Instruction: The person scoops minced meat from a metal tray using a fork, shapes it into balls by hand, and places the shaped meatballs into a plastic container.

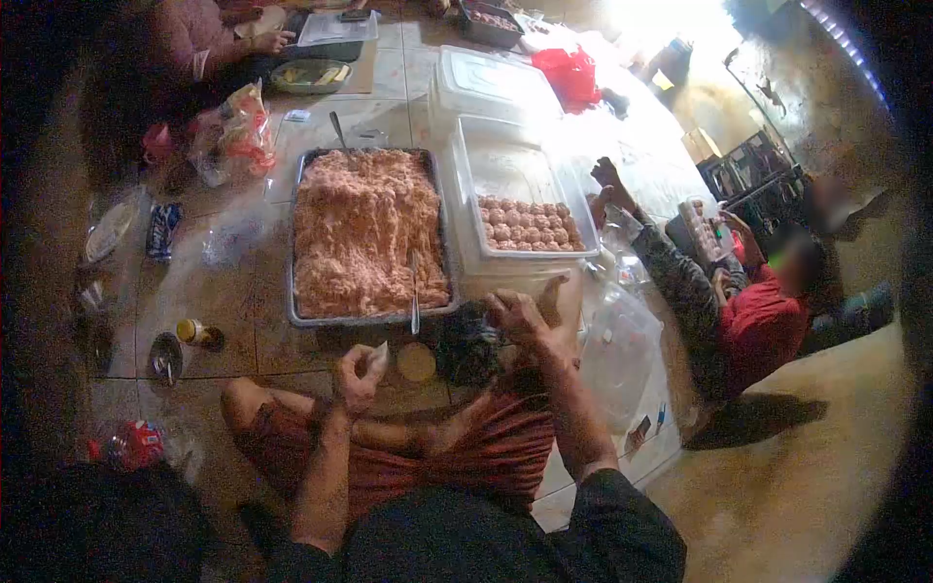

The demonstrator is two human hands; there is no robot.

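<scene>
My left hand (358,380) is closed on a small white piece (380,358), thin like paper or plastic film, in front of the tray. My right hand (518,317) is curled with its fingers together, beside a crumpled black plastic bag (466,348); what it pinches, if anything, is hidden. Ahead lies a dark tray (293,262) heaped with pinkish minced mixture (364,233). One spoon (415,306) leans on its near edge, and another handle sticks out at the back. To its right, a clear plastic box (466,194) contains rows of round meat balls (525,225).
A round tan disc (418,362) lies between my hands. Clear lids (622,350) rest at the right. On the left are a yellow-labelled jar (192,332), a blue packet (163,231) and plastic bags (233,136). People sit at the upper left and right (768,321).
</scene>
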